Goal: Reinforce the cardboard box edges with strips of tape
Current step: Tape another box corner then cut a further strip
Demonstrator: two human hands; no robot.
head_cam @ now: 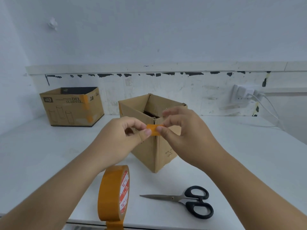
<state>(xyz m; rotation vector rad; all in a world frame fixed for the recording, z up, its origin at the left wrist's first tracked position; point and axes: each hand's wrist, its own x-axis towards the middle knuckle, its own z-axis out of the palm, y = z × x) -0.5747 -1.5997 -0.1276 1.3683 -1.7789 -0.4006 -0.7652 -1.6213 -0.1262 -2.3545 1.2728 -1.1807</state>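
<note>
An open brown cardboard box (163, 146) stands on the white table with one vertical corner edge turned toward me. In front of the top of that corner, both hands hold a short orange tape strip (154, 129) in the air. My left hand (123, 138) pinches its left end between thumb and fingers. My right hand (184, 130) pinches its right end the same way. An orange tape roll (113, 193) stands on edge near the table's front, a loose end hanging at its bottom. Black-handled scissors (186, 200) lie shut to its right.
A second cardboard box (69, 110), printed with glassware and bearing orange tape on one corner, sits at the back left against the wall. A wall socket with white plugs and cables (249, 95) is at the back right. The table's front edge (149, 225) runs below the roll.
</note>
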